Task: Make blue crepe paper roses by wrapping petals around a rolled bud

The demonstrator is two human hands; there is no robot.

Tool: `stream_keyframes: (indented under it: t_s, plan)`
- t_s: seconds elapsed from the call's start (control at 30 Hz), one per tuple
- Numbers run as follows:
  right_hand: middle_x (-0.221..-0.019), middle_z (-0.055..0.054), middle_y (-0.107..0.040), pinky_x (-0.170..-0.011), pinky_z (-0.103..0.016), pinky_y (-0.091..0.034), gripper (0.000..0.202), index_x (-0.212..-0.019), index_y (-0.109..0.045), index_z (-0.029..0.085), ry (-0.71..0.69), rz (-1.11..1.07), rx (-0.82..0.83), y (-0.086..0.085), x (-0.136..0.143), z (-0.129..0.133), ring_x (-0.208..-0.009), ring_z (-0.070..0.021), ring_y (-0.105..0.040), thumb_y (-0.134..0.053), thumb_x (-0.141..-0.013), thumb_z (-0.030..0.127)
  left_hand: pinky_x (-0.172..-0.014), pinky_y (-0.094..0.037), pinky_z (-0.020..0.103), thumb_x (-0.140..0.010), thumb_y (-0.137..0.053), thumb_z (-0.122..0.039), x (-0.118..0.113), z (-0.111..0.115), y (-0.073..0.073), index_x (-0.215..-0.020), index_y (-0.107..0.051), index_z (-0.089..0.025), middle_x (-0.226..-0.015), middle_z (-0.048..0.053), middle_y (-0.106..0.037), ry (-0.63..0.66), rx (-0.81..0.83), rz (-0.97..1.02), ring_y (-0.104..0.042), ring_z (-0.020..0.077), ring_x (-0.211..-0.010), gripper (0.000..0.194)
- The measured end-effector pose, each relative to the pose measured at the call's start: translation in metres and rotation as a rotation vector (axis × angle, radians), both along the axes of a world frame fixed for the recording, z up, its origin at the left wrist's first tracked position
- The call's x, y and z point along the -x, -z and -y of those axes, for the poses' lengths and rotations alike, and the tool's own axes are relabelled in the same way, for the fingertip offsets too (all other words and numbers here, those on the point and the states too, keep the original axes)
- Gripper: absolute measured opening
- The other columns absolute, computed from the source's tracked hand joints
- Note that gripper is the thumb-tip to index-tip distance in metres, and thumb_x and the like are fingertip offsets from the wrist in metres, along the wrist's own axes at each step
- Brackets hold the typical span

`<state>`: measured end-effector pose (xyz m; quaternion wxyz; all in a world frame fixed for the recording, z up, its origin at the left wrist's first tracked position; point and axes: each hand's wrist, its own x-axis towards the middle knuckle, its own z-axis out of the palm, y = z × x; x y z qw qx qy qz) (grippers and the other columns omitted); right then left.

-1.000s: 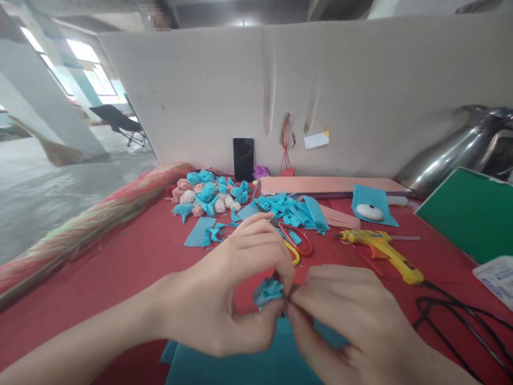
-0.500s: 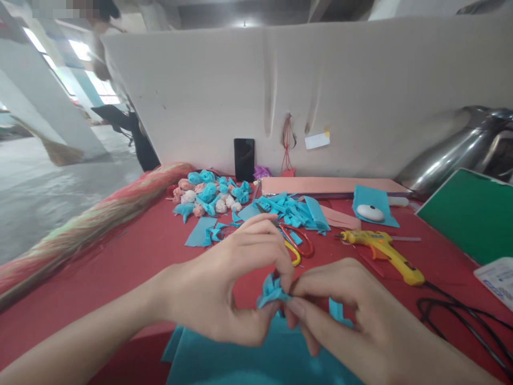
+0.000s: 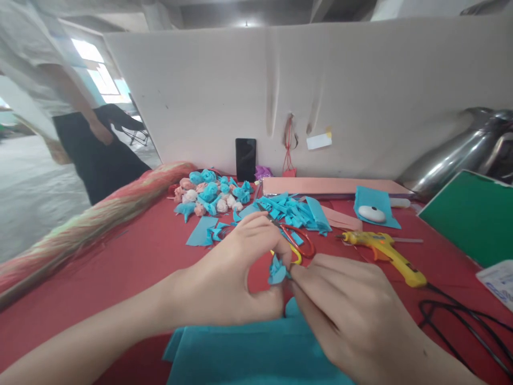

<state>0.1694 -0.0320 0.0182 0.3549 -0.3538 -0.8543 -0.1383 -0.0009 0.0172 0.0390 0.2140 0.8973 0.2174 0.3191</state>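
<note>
A small blue crepe paper flower (image 3: 277, 271) is pinched between my two hands over the table. My left hand (image 3: 236, 272) curls round it, thumb and index finger closed at its side. My right hand (image 3: 348, 299) grips its base with the fingertips pressed together; the exact hold there is partly hidden. Beneath both hands lie stacked blue paper sheets (image 3: 248, 353). Just beyond my left fingers are scissors with red handles (image 3: 308, 246) and a yellow handle (image 3: 296, 254), partly covered by my hand.
Finished-looking paper flowers (image 3: 210, 192) are heaped at the back left, beside blue paper strips (image 3: 286, 208). A yellow glue gun (image 3: 385, 251) with a black cord lies right. Behind are a phone (image 3: 246, 159) and a metal jug (image 3: 449, 155). A person (image 3: 92, 133) stands left.
The flower and my hands have risen slightly and shifted right. My right hand has rolled over, showing more of its back. At the left, the other person has come closer into view.
</note>
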Motion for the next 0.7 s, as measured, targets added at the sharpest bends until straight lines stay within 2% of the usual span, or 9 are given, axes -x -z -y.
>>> stream_keyframes:
  t_s: [0.13,0.23,0.33,0.43,0.53,0.6,0.7]
  plan:
    - [-0.052,-0.006,-0.062,-0.044,-0.03,-0.041,0.027,-0.077,-0.069,0.005,0.018,0.06,-0.082,0.002,-0.001,-0.002,-0.048,-0.0182,-0.054,-0.043,-0.083,0.003,-0.078,-0.045,0.029,-0.068,-0.053,-0.004,0.0,0.001,0.002,-0.081,-0.048,-0.019,-0.082,0.0,-0.055,-0.013,-0.002,0.0,-0.05,0.0148,-0.081,0.02]
    - [-0.053,-0.006,-0.062,-0.044,-0.03,-0.039,0.027,-0.077,-0.068,0.006,0.01,0.035,-0.091,0.002,-0.003,-0.003,-0.048,-0.0179,-0.053,-0.042,-0.083,0.003,-0.081,-0.045,0.031,-0.076,-0.057,-0.013,0.003,0.001,0.002,-0.095,-0.05,-0.017,-0.092,0.003,-0.055,-0.014,0.003,0.037,-0.052,0.017,-0.088,0.02]
    - [-0.055,-0.004,-0.061,-0.046,-0.029,-0.04,0.025,-0.074,-0.065,0.009,-0.067,-0.047,0.023,-0.001,-0.006,-0.008,-0.051,-0.0163,-0.053,-0.043,-0.084,0.004,-0.087,-0.046,0.031,-0.088,-0.05,-0.023,0.008,-0.001,-0.003,-0.105,-0.053,-0.018,-0.101,0.005,-0.057,0.047,0.126,0.067,-0.053,0.0183,-0.097,0.018]
    - [-0.061,-0.003,-0.062,-0.054,-0.028,-0.044,0.026,-0.078,-0.064,0.011,-0.193,-0.078,0.141,-0.005,-0.01,-0.014,-0.058,-0.0153,-0.055,-0.04,-0.088,0.006,-0.094,-0.044,0.028,-0.095,-0.038,-0.024,0.012,-0.005,-0.008,-0.099,-0.059,-0.02,-0.1,0.004,-0.058,0.127,0.257,0.104,-0.052,0.0167,-0.102,0.021]
    - [-0.071,-0.001,-0.063,-0.065,-0.025,-0.048,0.027,-0.077,-0.061,0.016,-0.305,-0.104,0.27,-0.009,-0.013,-0.017,-0.071,-0.0137,-0.057,-0.039,-0.09,0.006,-0.095,-0.044,0.026,-0.095,-0.038,-0.023,0.012,-0.008,-0.01,-0.09,-0.062,-0.02,-0.097,0.004,-0.057,0.211,0.39,0.133,-0.053,0.016,-0.102,0.025]
    - [-0.071,0.002,-0.06,-0.062,-0.019,-0.047,0.028,-0.074,-0.059,0.019,-0.337,-0.137,0.362,-0.011,-0.014,-0.017,-0.071,-0.0111,-0.055,-0.041,-0.09,0.005,-0.095,-0.046,0.026,-0.094,-0.039,-0.021,0.012,-0.009,-0.01,-0.085,-0.062,-0.019,-0.099,0.005,-0.055,0.272,0.489,0.145,-0.054,0.0163,-0.101,0.025]
    - [-0.068,0.005,-0.056,-0.053,-0.014,-0.043,0.031,-0.075,-0.061,0.021,-0.372,-0.211,0.535,-0.011,-0.015,-0.016,-0.06,-0.0079,-0.049,-0.04,-0.091,0.005,-0.091,-0.05,0.03,-0.093,-0.041,-0.022,0.013,-0.008,-0.008,-0.086,-0.062,-0.018,-0.1,0.006,-0.052,0.346,0.638,0.159,-0.055,0.0182,-0.098,0.022]
